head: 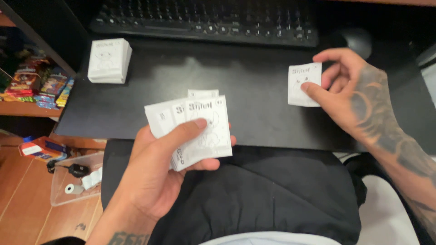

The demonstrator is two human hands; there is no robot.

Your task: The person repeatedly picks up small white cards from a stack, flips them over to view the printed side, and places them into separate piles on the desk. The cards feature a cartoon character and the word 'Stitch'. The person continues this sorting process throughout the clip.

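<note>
Left hand (pixel 156 170), lower centre of the frame, is closed around a fanned bundle of white cards (pixel 193 129), thumb pressed flat across the top one, fingers curled underneath. The fan sits just above the dark lap, right at the near edge of the desk (pixel 245 81). Each card shows a faint line drawing and some print.

Over at centre right, the right hand (pixel 343 88) pinches a single card (pixel 304 85) between thumb and fingertips, the other fingers loosely bent behind it. That card stands upright, facing the camera, over the black desk, well apart from the fan. The forearm runs off to the lower right and carries dark tattoos.

In the upper left of the frame, a neat stack (pixel 109 60) of the same white cards lies flat on the desk, untouched by either hand. A black keyboard (pixel 204 20) stretches along the top edge, and a dark mouse (pixel 356 41) lies at its right end, just beyond the right hand.

At far left, a shelf (pixel 27 109) holds colourful packets (pixel 41 84). Below it, on the wooden floor, sits a clear plastic tray (pixel 75 181) with small paper rolls and a black cable.
</note>
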